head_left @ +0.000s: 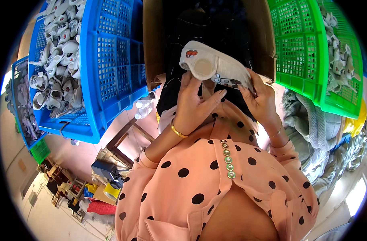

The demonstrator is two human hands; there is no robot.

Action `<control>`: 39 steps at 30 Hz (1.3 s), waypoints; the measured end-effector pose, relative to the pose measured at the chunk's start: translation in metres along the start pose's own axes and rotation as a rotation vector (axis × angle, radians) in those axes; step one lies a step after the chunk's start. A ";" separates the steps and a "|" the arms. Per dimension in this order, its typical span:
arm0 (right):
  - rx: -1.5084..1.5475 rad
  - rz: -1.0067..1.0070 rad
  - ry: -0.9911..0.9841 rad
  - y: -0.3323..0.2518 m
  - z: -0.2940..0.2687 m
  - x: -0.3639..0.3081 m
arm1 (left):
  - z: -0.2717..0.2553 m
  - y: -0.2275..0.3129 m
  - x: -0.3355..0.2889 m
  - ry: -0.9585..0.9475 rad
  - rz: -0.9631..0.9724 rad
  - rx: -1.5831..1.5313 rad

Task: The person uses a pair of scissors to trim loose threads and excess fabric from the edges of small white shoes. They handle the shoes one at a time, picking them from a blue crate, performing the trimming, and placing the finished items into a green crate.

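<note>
A white fabric shoe upper (231,69) with small coloured prints is held above my lap, its round opening facing me. My left hand (193,102) holds it near the opening, fingers partly hidden behind the fabric and thumb stretched toward the right. At the other end, my right hand (260,98) pinches the lower corner between thumb and fingers. Black trousers (173,80) lie beneath it, dotted with white thread scraps.
To my left, a blue plastic crate (113,68) holds many white shoe uppers (57,60). A green crate (298,48) on the right holds more. An open cardboard box (156,44) stands ahead around my knees. Grey fabric bundles (318,120) lie below the green crate.
</note>
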State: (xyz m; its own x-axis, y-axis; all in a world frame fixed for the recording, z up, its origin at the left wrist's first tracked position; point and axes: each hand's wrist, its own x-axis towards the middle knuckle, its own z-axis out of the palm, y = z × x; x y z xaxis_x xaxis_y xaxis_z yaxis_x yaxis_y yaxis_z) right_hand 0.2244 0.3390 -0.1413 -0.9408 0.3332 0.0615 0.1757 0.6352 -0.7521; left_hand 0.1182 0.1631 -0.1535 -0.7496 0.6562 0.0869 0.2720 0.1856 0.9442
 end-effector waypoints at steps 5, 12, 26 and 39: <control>0.013 -0.146 -0.059 0.007 0.006 0.000 | 0.015 0.013 -0.012 -0.080 -0.350 -0.709; 0.287 0.089 -0.215 0.041 0.001 0.011 | -0.018 0.009 -0.028 -0.196 -0.037 -0.052; 0.329 -0.037 -0.459 0.053 -0.012 0.058 | -0.041 -0.013 0.007 0.091 0.503 0.523; 0.888 0.555 -0.448 -0.010 0.051 0.021 | -0.032 -0.015 -0.019 0.089 0.390 0.458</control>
State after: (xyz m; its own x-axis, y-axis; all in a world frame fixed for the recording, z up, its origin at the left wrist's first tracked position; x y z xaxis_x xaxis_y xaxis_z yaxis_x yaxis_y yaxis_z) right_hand 0.1883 0.3040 -0.1656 -0.8473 0.0223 -0.5306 0.5007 -0.2995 -0.8122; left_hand 0.1094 0.1240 -0.1588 -0.5848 0.6789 0.4440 0.7538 0.2526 0.6066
